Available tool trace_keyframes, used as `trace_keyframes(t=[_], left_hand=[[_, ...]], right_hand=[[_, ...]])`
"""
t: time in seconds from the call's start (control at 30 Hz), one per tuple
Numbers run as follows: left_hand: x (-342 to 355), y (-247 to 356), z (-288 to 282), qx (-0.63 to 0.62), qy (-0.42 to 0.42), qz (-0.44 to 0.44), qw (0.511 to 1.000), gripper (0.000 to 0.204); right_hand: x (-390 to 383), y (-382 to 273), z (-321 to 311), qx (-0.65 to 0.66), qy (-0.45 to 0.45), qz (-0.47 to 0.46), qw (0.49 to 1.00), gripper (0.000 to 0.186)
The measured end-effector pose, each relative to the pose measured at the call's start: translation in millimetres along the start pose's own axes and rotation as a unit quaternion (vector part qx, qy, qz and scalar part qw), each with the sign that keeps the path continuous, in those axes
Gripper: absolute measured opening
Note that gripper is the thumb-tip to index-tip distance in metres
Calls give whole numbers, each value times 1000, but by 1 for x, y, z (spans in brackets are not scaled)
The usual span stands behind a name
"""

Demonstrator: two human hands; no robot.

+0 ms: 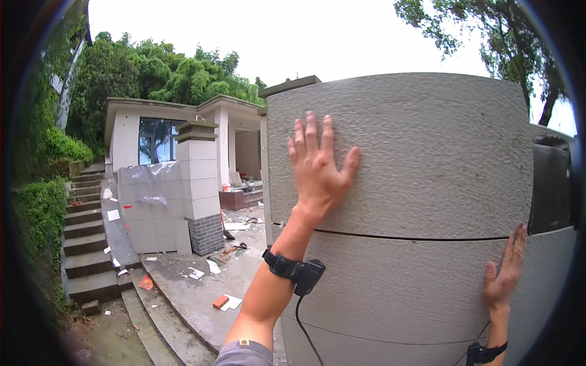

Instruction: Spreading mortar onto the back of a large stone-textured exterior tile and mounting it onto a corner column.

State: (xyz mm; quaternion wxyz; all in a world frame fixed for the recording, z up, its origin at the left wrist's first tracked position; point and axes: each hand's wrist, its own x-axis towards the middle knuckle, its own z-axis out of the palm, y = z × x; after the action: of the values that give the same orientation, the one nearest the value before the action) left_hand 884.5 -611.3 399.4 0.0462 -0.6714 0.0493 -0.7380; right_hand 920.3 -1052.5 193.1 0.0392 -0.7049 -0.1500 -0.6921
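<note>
A large grey textured stone panel (427, 152) stands upright on the wall face before me. My left hand (320, 171) lies against its left part, palm to the surface and fingers spread upward. A thin dark gap divides this panel from a similar grey panel (390, 287) below. At the lower right, my right hand (505, 271) is raised with fingers stretched out and the thumb apart. Its fingertips reach the gap close to the upper panel's bottom right corner. Neither hand grips anything. Black devices with cables are strapped around both forearms.
Concrete steps (85, 244) climb at the left beside hedges. A tiled pillar (201, 183) and a plastic-draped low wall (149, 210) stand before a pale building. Debris litters the paving, including an orange brick (220, 301). A dark opening (551, 183) lies right of the panel.
</note>
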Motion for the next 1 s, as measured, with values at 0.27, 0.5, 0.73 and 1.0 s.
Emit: trace_keyframes(t=[0.27, 0.5, 0.73, 1.0], left_hand=[[18, -34, -1, 28, 12, 34, 999, 82], [7, -37, 9, 4, 35, 26, 999, 77], [-34, -27, -2, -61, 48, -11, 997, 70], [-41, -36, -11, -115, 54, -11, 992, 70]], right_hand=[[10, -10, -4, -24, -16, -18, 999, 67], [6, -5, 9, -43, 4, -37, 998, 64], [3, -6, 7, -42, 11, -42, 998, 57], [1, -11, 3, -68, 23, -25, 997, 53]])
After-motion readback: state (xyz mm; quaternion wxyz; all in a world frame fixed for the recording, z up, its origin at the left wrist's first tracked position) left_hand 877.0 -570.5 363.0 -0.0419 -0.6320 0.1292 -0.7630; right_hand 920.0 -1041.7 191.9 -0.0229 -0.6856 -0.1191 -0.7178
